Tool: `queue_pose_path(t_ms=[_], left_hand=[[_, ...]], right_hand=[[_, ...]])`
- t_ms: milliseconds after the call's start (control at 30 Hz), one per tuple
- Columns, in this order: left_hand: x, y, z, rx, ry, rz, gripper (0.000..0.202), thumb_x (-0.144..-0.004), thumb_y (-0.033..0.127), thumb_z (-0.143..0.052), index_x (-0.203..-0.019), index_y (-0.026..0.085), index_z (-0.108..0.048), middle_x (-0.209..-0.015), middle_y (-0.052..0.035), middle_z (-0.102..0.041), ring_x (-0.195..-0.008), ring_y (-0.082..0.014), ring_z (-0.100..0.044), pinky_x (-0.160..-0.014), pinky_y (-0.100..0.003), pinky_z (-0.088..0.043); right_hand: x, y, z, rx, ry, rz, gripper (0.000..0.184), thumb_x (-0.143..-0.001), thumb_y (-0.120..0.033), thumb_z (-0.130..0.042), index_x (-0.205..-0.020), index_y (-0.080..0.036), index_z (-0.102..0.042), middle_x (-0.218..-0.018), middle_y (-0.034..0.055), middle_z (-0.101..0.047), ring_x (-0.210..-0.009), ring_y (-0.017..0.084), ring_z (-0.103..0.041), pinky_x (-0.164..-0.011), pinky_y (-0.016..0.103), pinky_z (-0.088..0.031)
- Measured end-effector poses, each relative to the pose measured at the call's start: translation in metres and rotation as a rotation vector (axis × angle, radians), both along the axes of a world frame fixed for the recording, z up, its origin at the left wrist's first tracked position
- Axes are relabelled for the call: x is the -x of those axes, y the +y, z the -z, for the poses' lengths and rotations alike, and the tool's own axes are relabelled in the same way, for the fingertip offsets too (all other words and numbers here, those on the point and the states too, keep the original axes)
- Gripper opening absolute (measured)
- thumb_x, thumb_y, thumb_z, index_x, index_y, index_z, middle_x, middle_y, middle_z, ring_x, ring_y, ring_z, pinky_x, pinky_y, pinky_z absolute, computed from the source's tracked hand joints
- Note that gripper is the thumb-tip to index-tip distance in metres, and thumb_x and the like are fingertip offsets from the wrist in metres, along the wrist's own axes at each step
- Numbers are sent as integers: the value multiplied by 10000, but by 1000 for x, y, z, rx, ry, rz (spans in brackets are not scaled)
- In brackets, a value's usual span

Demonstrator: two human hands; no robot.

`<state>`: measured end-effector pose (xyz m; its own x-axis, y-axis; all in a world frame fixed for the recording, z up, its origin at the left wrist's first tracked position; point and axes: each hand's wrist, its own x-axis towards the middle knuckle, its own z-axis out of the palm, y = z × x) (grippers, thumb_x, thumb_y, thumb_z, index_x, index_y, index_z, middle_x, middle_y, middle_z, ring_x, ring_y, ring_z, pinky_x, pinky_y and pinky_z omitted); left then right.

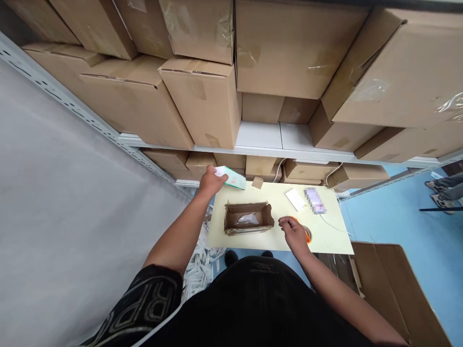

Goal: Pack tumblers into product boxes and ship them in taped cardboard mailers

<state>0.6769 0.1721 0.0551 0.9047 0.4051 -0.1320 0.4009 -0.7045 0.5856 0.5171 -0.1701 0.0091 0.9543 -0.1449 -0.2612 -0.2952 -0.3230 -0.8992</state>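
Observation:
My left hand (212, 182) grips one end of a flat white-and-green packet (234, 178) over the far left corner of the table. My right hand (293, 233) is at the table's near right, fingers curled together with the tips toward the left. Whatever they may hold is too small or hidden to tell. Partly behind that hand lies an orange tape dispenser (308, 234) with a tape roll. Between my hands stands an open cardboard box (249, 231) with torn edges, and a crumpled clear plastic bag (248, 219) lies inside it.
On the pale yellow table (325, 246) are a white pad (294, 199), a blurred purple item (315, 200) with a cable, and a small cardboard piece (257, 182). Shelves of cartons (202, 103) rise behind. Shredded paper (198, 270) lies left, flattened cardboard (394, 289) right. A person's feet (439, 193) show far right.

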Motion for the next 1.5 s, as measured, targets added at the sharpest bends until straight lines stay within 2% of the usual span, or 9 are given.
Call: queue_pose_path(t_ms=[233,333,433,700,900,1100,1200,1333,1500], left_hand=[[105,-23,-10,720,-125,24,409,-744,449,-691,-963,253,-407,-854,33,-608,-719,-161,-628,-596,-281,-544],[142,-42,3,734,-64,14,330,-811,447,-630,-965,256,-410,-838,29,-629,-753,-176,-650,-632,-298,-547],[162,-49,12,500,36,95,236,-896,455,-567,-967,255,-464,-827,2,-660,-767,-215,-667,-694,-337,-521],[172,-42,45,-104,90,442,294,-998,400,-446,-929,193,-642,-973,-144,-699,-1022,-328,-638,-888,-415,-454],[180,-34,83,-158,83,461,267,-960,323,-513,-941,173,-732,-1138,-120,-677,-1090,-296,-591,-1003,-430,-424],[187,-18,97,-7,-65,363,251,-890,310,-611,-1084,209,-732,-1200,-102,-658,-1173,-292,-574,-1098,-441,-406],[194,-8,112,81,-173,198,481,-786,287,-706,-1254,190,-651,-1369,-140,-569,-1314,-327,-503,-1157,-471,-372],[203,-4,134,483,-34,9,785,-786,333,-720,-1489,165,-415,-1460,-190,-512,-1243,-299,-602,-1035,-440,-499],[206,-14,145,743,196,13,440,-866,372,-639,-1265,189,-622,-1242,-140,-705,-1104,-282,-680,-916,-391,-550]], right_hand=[[-45,40,-30,-80,-24,-37,505,-843,-662,-595,-1053,-211,-676,-910,34,-703,-834,221,-620,-756,331,-499],[-39,38,-31,61,-13,-50,440,-830,-645,-620,-934,-220,-671,-784,-2,-642,-735,198,-560,-680,307,-441],[-29,31,-24,191,-9,-98,401,-845,-632,-602,-802,-236,-646,-697,-14,-595,-667,194,-513,-623,303,-375],[-30,35,11,434,-76,-191,360,-899,-571,-577,-808,-234,-664,-743,18,-620,-682,207,-534,-648,301,-343],[-36,41,31,627,-51,-294,332,-946,-492,-556,-990,-213,-731,-953,74,-639,-920,236,-602,-798,309,-419],[-25,39,40,710,-49,-187,373,-893,-559,-623,-1015,-207,-646,-1032,86,-637,-954,261,-600,-829,340,-448],[-18,38,40,809,-20,-164,363,-868,-537,-649,-1001,-202,-613,-1057,114,-626,-1030,301,-581,-882,376,-444],[-11,39,35,866,46,-141,353,-879,-535,-629,-998,-203,-609,-1068,125,-621,-1055,306,-580,-907,383,-445],[-12,45,25,946,160,-209,533,-856,-693,-583,-1014,-188,-650,-1152,175,-647,-1133,349,-593,-876,406,-473]])
